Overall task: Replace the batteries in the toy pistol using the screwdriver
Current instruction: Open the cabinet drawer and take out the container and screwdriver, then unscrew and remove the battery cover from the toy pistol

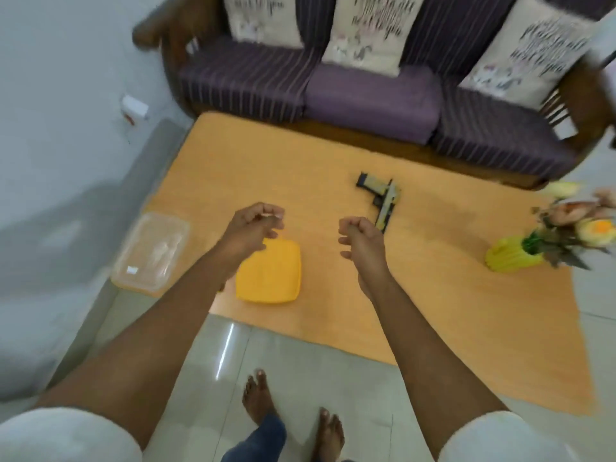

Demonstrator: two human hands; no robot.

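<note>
Head view, looking down past two bare forearms at a low orange desk (333, 155) in front of a purple striped sofa (366, 95).

Both hands hover above the desk, touching nothing on it. The left hand (256, 225) has its fingers loosely curled; something pale and thin shows at the fingertips, but blur makes it impossible to say whether it is a held thing or only nails, so the left grip cannot be told for sure. The right hand (360, 235) is also loosely curled and looks to hold nothing (a relaxed grip, not a fist).

The pistol (380, 198) lies flat on the desk, just beyond the right hand and a little to its right. Its long axis runs roughly away from the person, slanting slightly; one end nearly meets the right knuckles, and a shorter part branches to the left at the far end. Which part is barrel and which is handle cannot be told through the blur.

The right hand is clearly the nearer one; the left is well apart from the pistol. Judging from this, a short forward reach with the right hand would pick it up.

A yellow lid (270, 271) lies under the left wrist, and a clear box (150, 251) sits at the desk's left edge. A yellow vase (510, 258) of flowers stands far right. No screwdriver or batteries can be made out.
</note>
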